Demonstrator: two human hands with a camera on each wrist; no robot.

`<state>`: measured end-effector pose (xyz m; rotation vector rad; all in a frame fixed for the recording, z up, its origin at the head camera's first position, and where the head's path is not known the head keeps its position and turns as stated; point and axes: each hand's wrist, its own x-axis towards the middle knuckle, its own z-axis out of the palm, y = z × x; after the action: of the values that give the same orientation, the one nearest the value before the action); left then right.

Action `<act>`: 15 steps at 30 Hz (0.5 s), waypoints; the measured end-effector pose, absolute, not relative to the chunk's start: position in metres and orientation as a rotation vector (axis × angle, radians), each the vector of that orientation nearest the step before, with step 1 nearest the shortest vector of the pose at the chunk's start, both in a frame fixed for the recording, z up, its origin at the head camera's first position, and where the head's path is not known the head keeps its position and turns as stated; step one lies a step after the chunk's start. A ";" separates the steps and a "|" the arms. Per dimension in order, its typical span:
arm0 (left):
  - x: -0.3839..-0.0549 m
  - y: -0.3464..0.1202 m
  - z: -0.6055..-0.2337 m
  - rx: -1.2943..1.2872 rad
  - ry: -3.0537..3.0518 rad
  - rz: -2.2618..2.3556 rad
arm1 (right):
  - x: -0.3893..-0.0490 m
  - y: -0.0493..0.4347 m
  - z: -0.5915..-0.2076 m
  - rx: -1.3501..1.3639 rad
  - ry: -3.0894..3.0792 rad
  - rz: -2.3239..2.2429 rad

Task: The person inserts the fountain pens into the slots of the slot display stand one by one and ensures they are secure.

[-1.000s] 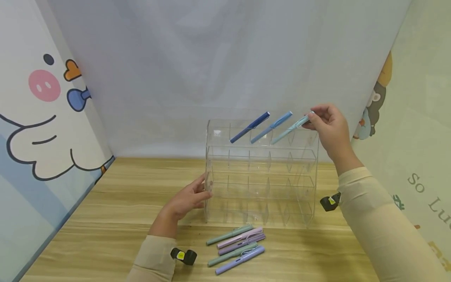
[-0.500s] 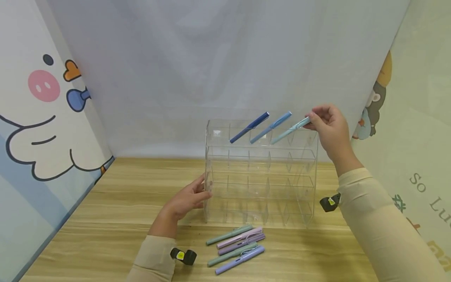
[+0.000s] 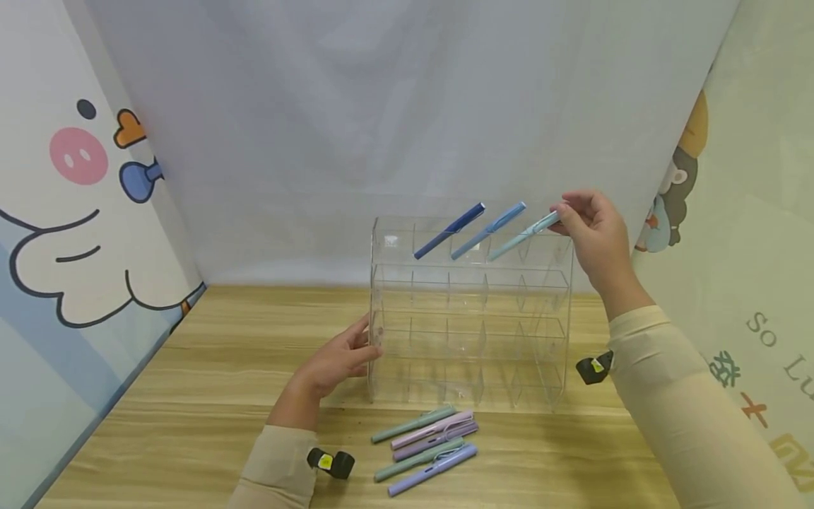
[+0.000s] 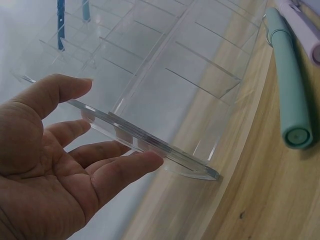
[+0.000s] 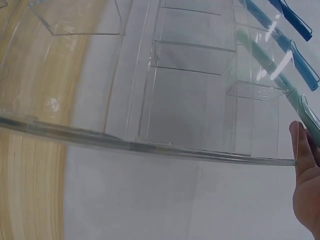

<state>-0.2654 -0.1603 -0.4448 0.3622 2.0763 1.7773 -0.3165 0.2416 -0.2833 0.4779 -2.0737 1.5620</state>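
Observation:
My right hand [image 3: 598, 230] pinches the upper end of a pale blue pen [image 3: 523, 236] between thumb and fingers. That pen lies slanted in the top tier of a clear acrylic pen rack [image 3: 470, 332]. To its left in the same tier rest a mid-blue pen [image 3: 488, 231] and a dark blue pen [image 3: 449, 232], tilted alike. My left hand [image 3: 337, 359] holds the rack's left side panel, the thumb at the front edge and the fingers against the outer face. In the left wrist view, the fingers [image 4: 125, 175] are spread and slightly bent.
On the wooden table [image 3: 191, 396], in front of the rack, several pens lie in a loose slanted row: green pens [image 3: 413, 424], a pink pen [image 3: 432, 430] and purple pens [image 3: 434, 469]. A pale curtain [image 3: 407, 127] hangs close behind the rack.

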 end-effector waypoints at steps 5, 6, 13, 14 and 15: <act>-0.267 -0.160 -0.447 0.377 2.067 1.782 | -0.313 0.247 -0.279 0.487 -1.986 1.666; -0.267 -0.159 -0.447 0.376 2.069 1.782 | -0.311 0.249 -0.278 0.488 -1.964 1.681; -0.268 -0.160 -0.447 0.362 2.083 1.777 | -0.299 0.261 -0.284 0.476 -1.835 1.737; -0.267 -0.160 -0.447 0.362 2.084 1.775 | -0.297 0.261 -0.286 0.475 -1.818 1.741; -0.268 -0.160 -0.447 0.356 2.081 1.775 | -0.294 0.262 -0.289 0.473 -1.797 1.747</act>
<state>-0.2676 -0.1598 -0.4473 0.3560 2.0813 1.7753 -0.2940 0.2618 -0.2887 0.4732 -1.7971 1.7470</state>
